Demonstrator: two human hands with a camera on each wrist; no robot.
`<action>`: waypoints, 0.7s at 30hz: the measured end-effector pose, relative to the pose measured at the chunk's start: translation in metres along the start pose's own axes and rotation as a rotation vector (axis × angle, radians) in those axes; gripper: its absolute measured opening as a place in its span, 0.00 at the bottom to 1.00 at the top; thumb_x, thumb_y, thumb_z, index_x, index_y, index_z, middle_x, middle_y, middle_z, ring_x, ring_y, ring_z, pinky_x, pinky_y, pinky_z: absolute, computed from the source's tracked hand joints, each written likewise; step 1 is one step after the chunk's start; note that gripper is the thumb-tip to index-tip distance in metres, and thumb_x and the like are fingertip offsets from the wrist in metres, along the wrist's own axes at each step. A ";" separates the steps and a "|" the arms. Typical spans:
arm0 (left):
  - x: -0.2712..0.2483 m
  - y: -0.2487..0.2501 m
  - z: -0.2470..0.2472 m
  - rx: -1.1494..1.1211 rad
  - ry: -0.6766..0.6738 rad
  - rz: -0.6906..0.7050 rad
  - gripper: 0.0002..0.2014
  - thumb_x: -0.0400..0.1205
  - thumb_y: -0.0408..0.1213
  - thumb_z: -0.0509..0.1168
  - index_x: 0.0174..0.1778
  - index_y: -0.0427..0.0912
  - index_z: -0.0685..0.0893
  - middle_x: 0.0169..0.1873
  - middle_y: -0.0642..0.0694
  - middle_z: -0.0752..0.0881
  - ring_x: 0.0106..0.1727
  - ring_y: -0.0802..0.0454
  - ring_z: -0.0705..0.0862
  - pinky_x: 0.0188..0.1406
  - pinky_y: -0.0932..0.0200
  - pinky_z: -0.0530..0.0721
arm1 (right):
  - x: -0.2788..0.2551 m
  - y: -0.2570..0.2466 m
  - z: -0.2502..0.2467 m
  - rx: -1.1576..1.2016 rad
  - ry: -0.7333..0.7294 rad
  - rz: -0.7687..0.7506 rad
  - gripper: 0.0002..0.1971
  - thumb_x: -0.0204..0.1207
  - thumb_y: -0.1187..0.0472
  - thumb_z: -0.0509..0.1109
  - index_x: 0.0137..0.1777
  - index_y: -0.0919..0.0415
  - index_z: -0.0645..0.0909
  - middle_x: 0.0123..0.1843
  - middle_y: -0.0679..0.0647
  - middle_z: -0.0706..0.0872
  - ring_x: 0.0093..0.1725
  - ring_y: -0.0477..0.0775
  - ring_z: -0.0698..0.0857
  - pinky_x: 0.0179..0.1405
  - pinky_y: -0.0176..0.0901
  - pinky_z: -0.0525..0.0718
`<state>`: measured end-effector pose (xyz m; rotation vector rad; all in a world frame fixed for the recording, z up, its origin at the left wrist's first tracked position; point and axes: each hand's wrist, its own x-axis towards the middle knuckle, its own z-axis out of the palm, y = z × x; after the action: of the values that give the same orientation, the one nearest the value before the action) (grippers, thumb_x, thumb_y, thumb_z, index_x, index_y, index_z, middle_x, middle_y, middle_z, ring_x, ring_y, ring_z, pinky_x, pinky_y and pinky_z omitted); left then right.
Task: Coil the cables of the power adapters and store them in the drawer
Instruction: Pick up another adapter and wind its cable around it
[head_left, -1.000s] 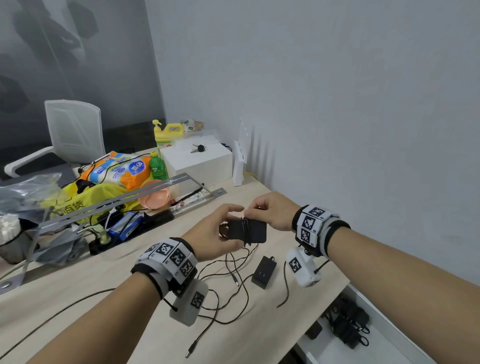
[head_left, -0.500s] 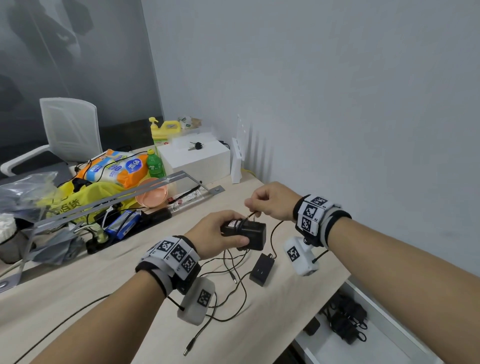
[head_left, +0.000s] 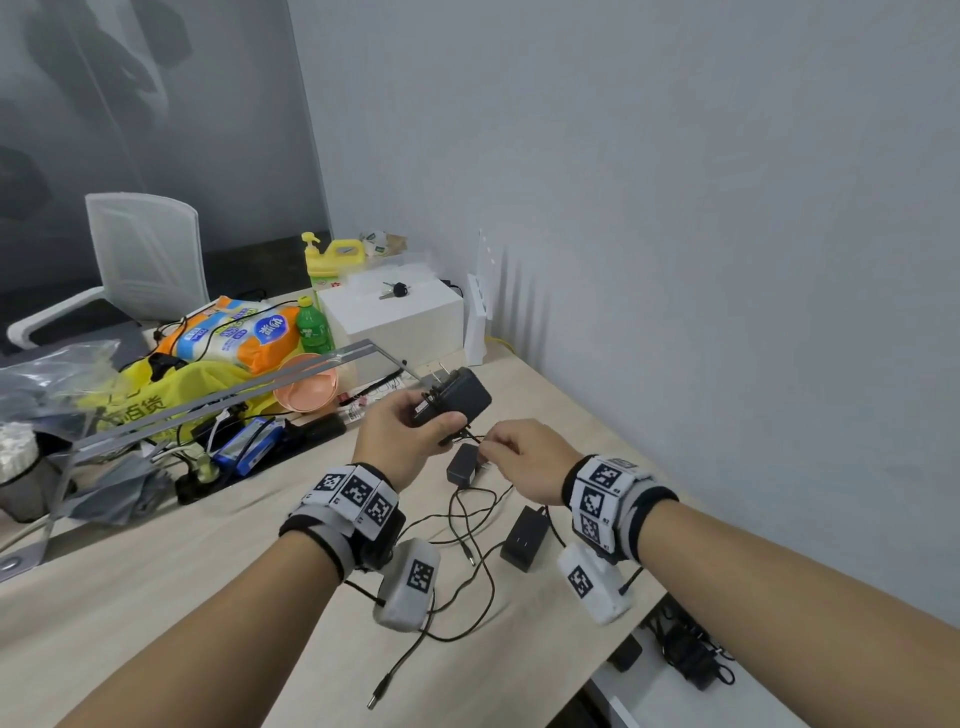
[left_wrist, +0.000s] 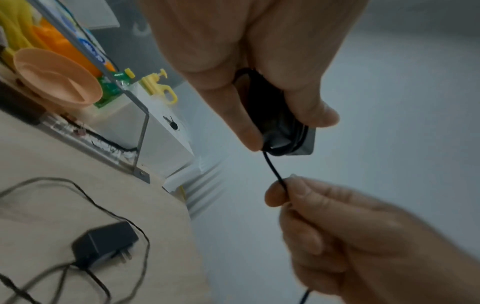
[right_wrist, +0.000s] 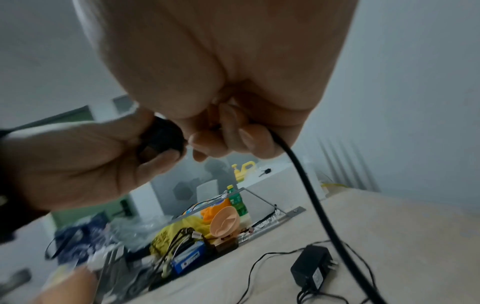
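My left hand (head_left: 441, 422) grips a black power adapter (head_left: 460, 396) above the desk, prongs pointing up and away, with a few turns of cable around its body (left_wrist: 279, 125). Just below it, my right hand (head_left: 492, 448) pinches the adapter's thin black cable (left_wrist: 272, 166) between thumb and forefinger, and the cable runs down past the palm (right_wrist: 311, 195). Two more black adapters (head_left: 464, 465) (head_left: 524, 538) lie on the wooden desk (head_left: 208, 571) with loose tangled cables. The open white drawer (head_left: 639, 696) at the lower right holds coiled black adapters (head_left: 688, 657).
Clutter fills the desk's left and back: a yellow bag (head_left: 171, 395), a peach bowl (head_left: 306, 387), a green bottle (head_left: 313, 327), a grey metal bar (head_left: 234, 389), a white box (head_left: 395, 322) with keys on it. A white router (head_left: 478, 322) stands against the wall.
My left hand has raised and tilted the adapter so its prongs point up. My right hand has swung from behind the adapter to below it, nearer me, still pinching the cable.
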<state>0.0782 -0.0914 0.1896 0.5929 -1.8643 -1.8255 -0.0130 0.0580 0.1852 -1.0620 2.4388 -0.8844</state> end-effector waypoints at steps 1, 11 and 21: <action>0.002 -0.002 -0.002 0.119 0.004 0.015 0.12 0.70 0.33 0.79 0.44 0.43 0.83 0.36 0.43 0.88 0.36 0.48 0.87 0.40 0.53 0.90 | -0.002 -0.002 0.000 -0.072 -0.016 -0.017 0.11 0.84 0.53 0.62 0.48 0.55 0.85 0.33 0.41 0.78 0.36 0.45 0.78 0.37 0.38 0.71; 0.000 -0.012 -0.012 0.896 -0.262 0.105 0.26 0.59 0.49 0.83 0.51 0.56 0.83 0.43 0.53 0.86 0.48 0.52 0.82 0.51 0.51 0.83 | 0.004 -0.033 -0.048 -0.395 -0.081 -0.176 0.11 0.76 0.46 0.72 0.35 0.48 0.83 0.32 0.45 0.85 0.33 0.41 0.80 0.35 0.39 0.75; -0.008 -0.004 -0.012 0.558 -0.505 0.198 0.24 0.63 0.39 0.83 0.50 0.59 0.84 0.46 0.54 0.88 0.50 0.61 0.84 0.55 0.62 0.81 | 0.013 -0.010 -0.054 0.034 0.010 -0.071 0.09 0.74 0.56 0.77 0.43 0.62 0.89 0.32 0.44 0.85 0.27 0.34 0.78 0.30 0.24 0.74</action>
<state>0.0919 -0.0962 0.1857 0.1018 -2.6935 -1.4010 -0.0443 0.0651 0.2320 -1.1407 2.3982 -0.9527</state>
